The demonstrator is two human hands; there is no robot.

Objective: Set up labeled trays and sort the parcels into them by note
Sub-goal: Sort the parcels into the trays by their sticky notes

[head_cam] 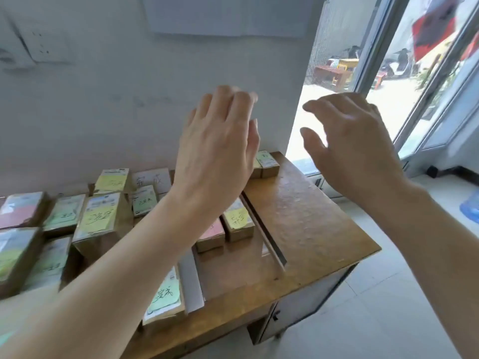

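Parcels lie flat, long axes toward wall.

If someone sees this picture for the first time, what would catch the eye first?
The two bare hands stand out first, raised at the centre: the left hand and the right hand, fingers relaxed, holding nothing. Below them, brown cardboard parcels with yellow, green and pink notes crowd the left part of the brown wooden table.

Glossy wooden table bears brown cardboard parcels with paper notes.
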